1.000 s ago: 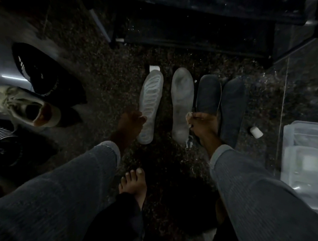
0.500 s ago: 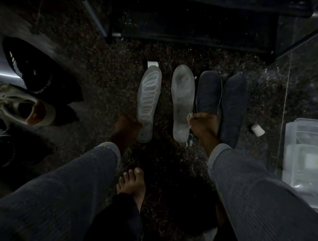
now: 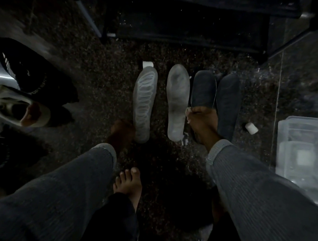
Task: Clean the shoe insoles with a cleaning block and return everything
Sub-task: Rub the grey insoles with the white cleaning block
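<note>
Four insoles lie side by side on the speckled floor (image 3: pixel 100 90), and the right hand (image 3: pixel 201 121) pinches the dark insole (image 3: pixel 203 89) at its heel, a light, floppy piece best lifted there, while the left hand (image 3: pixel 120 132) touches the ribbed pale insole (image 3: pixel 144 102), its fingers too dim to read.

My view: both arms in grey ribbed knit sleeves, left sleeve (image 3: pixel 59 192) at 7 o'clock, right sleeve (image 3: pixel 265 199) at 4 o'clock, lighter cuffs at wrists. Bare foot (image 3: pixel 129 184) at 6 o'clock; dark trouser leg (image 3: pixel 113 222) beneath.
</note>
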